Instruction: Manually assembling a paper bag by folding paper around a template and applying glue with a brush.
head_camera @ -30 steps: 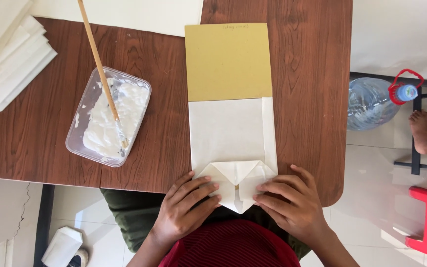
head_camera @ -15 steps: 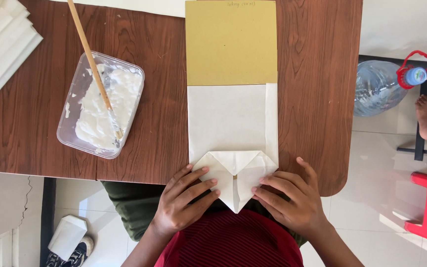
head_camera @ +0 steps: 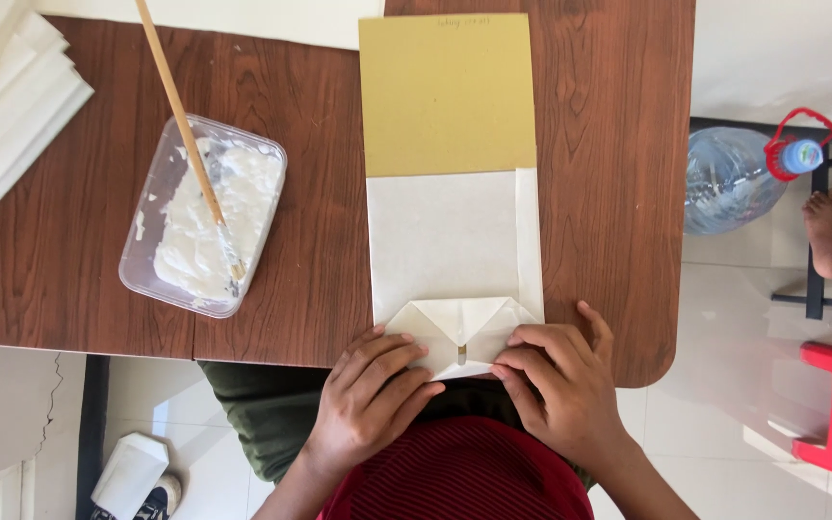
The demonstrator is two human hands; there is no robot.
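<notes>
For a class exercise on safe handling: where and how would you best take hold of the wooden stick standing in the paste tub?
Probably take the wooden stick by its bare upper shaft, coming from the far, top-left side of the table. It leans out over the rim of the clear tub there, clean and free, while its lower end sits in the white paste.

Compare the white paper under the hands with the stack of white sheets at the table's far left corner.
The white paper is a single piece, folded to a point at its near end under the left hand and right hand; the stack is several unfolded sheets, fanned and untouched. Both lie flat on the table.
</notes>
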